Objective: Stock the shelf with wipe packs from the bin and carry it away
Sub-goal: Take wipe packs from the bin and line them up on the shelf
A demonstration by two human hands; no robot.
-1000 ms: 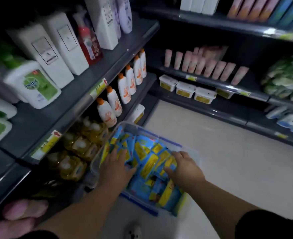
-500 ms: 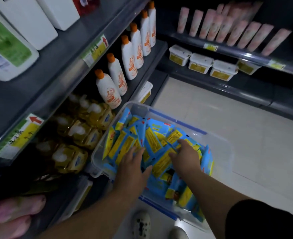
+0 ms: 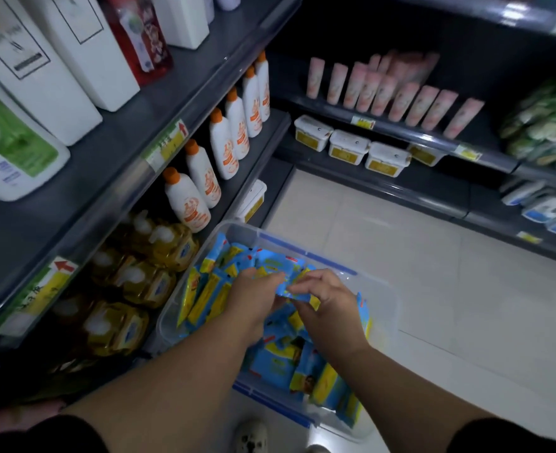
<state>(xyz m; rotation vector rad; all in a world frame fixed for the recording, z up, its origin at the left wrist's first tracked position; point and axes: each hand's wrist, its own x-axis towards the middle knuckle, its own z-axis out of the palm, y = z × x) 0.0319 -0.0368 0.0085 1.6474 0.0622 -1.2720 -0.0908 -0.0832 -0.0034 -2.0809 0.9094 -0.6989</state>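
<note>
The left hand (image 3: pixel 253 297) and right hand (image 3: pixel 330 300) meet over the middle of the bin, both pinching one blue pack (image 3: pixel 281 282) by its opposite ends. Fingers and thumbs are curled onto it, probably to lift it free of the heap or to square it before it goes up. Whether a second pack lies beneath it I cannot tell. The dark shelf (image 3: pixel 113 148) runs along the left, with bare room at its front edge beside the white containers, which looks like a spot where stock could go. The pale floor (image 3: pixel 400 256) carries the clear bin (image 3: pixel 386 308), set close against the shelf foot so the reach stays short. Orange-capped bottles (image 3: pixel 201 178) line the tier just above the bin's far left corner. The other packs (image 3: pixel 209 294) stand on edge along the bin's left wall and lie loose toward its near corner. With so many left, the stocking seems far from done, so carrying the bin away must wait.
</note>
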